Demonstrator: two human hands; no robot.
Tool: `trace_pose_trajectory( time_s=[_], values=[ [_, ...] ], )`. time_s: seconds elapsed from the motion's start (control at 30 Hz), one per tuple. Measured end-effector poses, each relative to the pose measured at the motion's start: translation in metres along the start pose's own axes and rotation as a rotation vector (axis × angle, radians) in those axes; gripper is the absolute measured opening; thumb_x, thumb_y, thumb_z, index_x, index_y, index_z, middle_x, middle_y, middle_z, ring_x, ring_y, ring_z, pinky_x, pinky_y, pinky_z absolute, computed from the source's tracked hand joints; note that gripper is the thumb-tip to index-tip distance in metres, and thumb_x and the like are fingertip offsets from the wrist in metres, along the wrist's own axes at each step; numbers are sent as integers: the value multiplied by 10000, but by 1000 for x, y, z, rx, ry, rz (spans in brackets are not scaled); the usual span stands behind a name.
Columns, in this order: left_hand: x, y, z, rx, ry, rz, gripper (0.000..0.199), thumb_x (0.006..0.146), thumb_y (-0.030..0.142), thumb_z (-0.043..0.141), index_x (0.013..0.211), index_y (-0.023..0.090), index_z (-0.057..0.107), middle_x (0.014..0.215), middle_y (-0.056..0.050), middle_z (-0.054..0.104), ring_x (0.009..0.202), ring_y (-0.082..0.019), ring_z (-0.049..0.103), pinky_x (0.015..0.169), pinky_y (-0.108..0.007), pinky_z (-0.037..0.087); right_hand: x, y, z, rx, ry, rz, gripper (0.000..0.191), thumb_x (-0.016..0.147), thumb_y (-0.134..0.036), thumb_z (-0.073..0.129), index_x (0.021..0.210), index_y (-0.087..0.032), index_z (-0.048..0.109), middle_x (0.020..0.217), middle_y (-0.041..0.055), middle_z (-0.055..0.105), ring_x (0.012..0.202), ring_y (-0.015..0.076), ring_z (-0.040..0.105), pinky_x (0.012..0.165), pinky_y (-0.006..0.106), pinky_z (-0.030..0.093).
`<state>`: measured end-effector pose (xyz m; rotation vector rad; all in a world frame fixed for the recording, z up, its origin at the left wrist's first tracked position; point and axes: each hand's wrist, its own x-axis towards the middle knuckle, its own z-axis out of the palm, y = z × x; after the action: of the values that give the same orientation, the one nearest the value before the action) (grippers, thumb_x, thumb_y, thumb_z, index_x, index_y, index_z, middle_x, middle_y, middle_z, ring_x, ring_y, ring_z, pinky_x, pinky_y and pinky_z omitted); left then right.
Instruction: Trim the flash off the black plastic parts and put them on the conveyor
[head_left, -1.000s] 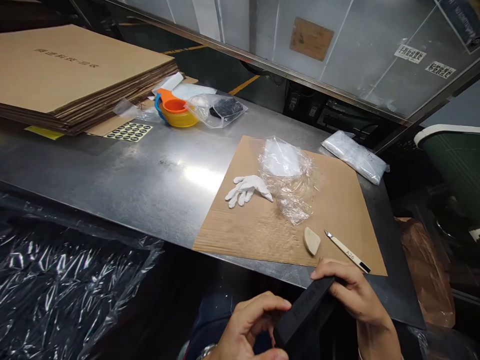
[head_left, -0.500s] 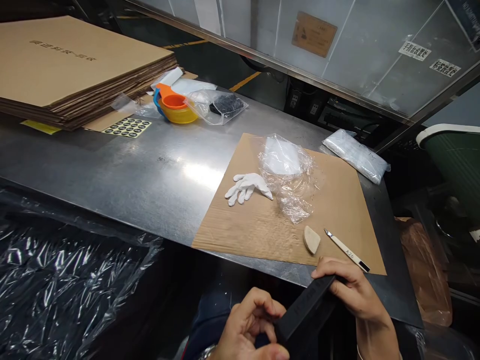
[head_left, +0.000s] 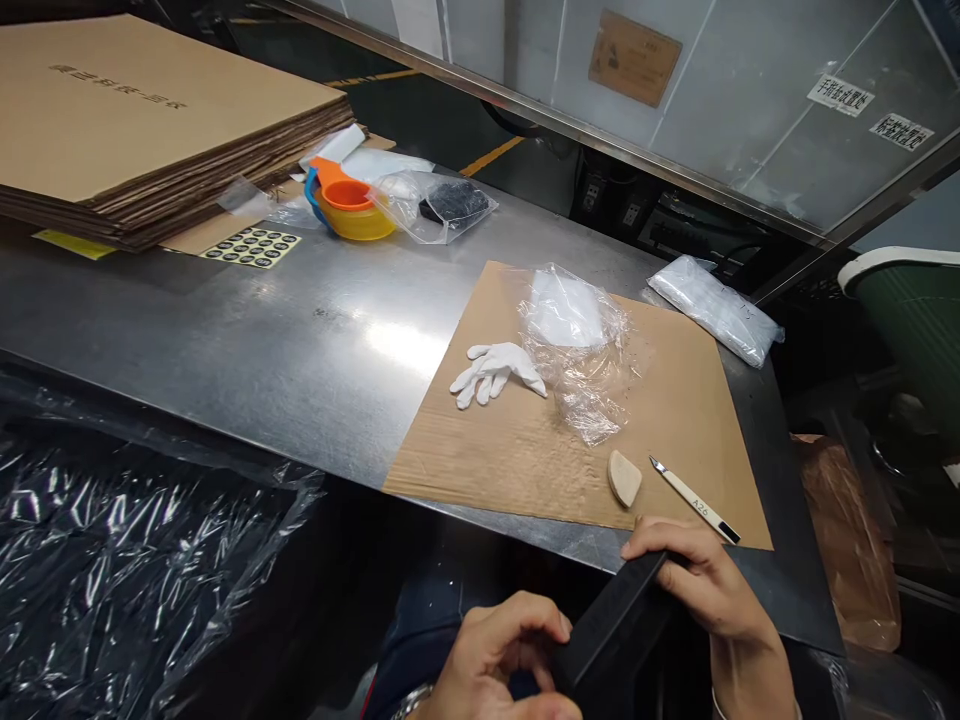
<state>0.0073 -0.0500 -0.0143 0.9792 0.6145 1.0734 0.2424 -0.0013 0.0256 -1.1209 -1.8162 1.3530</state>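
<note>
A black, box-like object (head_left: 616,625) is held at a slant below the table's front edge. My left hand (head_left: 499,665) grips its lower near end, fingers bent round it. At its upper far end, my right hand (head_left: 709,575) pinches the edge between thumb and fingers. Just beyond on the cardboard sheet (head_left: 510,470) lie a pale rounded block (head_left: 623,479) and a white pen-like tool (head_left: 694,499) marked A26. Farther back on the cardboard are a white glove (head_left: 498,373) and crumpled clear plastic (head_left: 581,350). The object's underside is hidden.
Stacked cardboard (head_left: 165,120) fills the metal table's (head_left: 300,340) back left, near a sticker sheet (head_left: 253,246), an orange-and-yellow tape dispenser (head_left: 352,208) and a bagged black item (head_left: 454,205). A plastic-wrapped packet (head_left: 716,310) lies back right. Black plastic (head_left: 135,570) covers something at lower left.
My left fingers have shifted on the near end of the black object, with the index finger straighter along its side. The black object has tilted slightly. The view has moved a little.
</note>
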Motion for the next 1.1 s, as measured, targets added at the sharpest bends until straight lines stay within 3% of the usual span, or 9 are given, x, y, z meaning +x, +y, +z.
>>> trace_pose_trajectory(
  time_s=[0.27, 0.57, 0.83, 1.1],
  values=[
    [2, -1, -1, 32, -46, 24, 409, 726, 328, 708, 1114, 275, 588, 807, -9, 574, 606, -90, 578, 575, -188, 529, 0, 3, 0, 23, -17, 4, 208, 861, -166, 516, 982, -251, 661, 794, 16, 617, 713, 131, 562, 635, 236, 414],
    [-2, -5, 3, 84, -38, 53, 294, 719, 343, 713, 875, 219, 498, 768, 23, 514, 590, -68, 503, 556, -171, 493, 5, 28, 6, 173, -1, -40, 168, 853, -218, 561, 946, -255, 696, 780, 27, 620, 711, 140, 546, 645, 266, 414],
    [0, -4, 3, 483, -74, 347, 289, 767, 382, 655, 793, 194, 438, 681, -10, 530, 611, -110, 497, 559, -210, 450, 11, 49, 16, 303, 9, -132, 140, 824, -230, 616, 908, -275, 718, 711, 27, 611, 674, 148, 532, 638, 305, 422],
    [-1, -3, 4, 558, -102, 403, 256, 808, 360, 609, 795, 185, 422, 693, -40, 547, 596, -123, 486, 534, -230, 433, 14, 51, 18, 336, 9, -183, 124, 814, -233, 630, 886, -260, 727, 698, 37, 630, 670, 154, 525, 626, 313, 420]
  ],
)
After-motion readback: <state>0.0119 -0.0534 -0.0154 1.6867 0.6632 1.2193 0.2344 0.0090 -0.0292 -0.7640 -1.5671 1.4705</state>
